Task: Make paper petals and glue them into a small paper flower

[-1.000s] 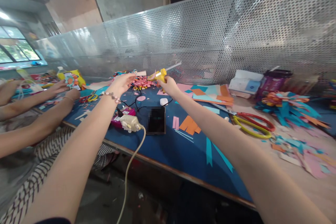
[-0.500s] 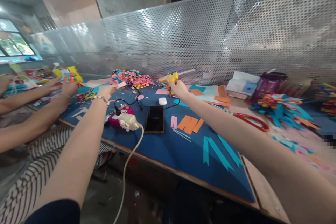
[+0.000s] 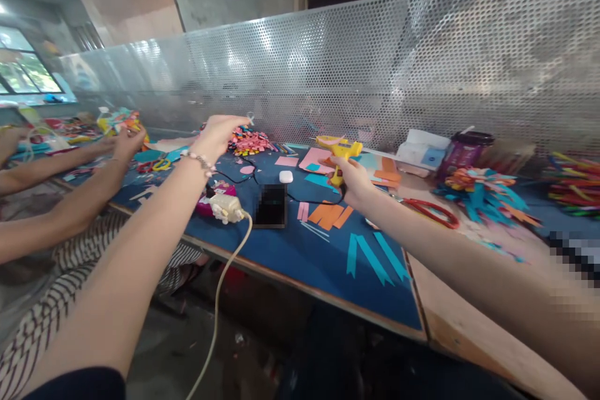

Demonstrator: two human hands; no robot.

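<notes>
My right hand is wrapped around the handle of a yellow hot glue gun, whose nozzle points left. Beneath it lie pink, teal and orange paper sheets. Raised above the back of the blue table, my left hand wears a beaded bracelet. Its fingertips are pinched together on something small and whitish, too blurred to name. Just behind and below that hand is a heap of pink and multicoloured folded paper pieces. Orange paper strips and teal notched strips rest nearer the front.
A power adapter with a plug and its cord, a dark pixelated device and a white earbud case lie mid-table. Red-handled scissors and a paper-strip bundle are right. A co-worker's hands hold colourful paper at left.
My right hand has moved right with the glue gun, turning it so its nozzle points left. My left hand has risen and shifted right. The white piece seen in it before no longer shows clearly.
</notes>
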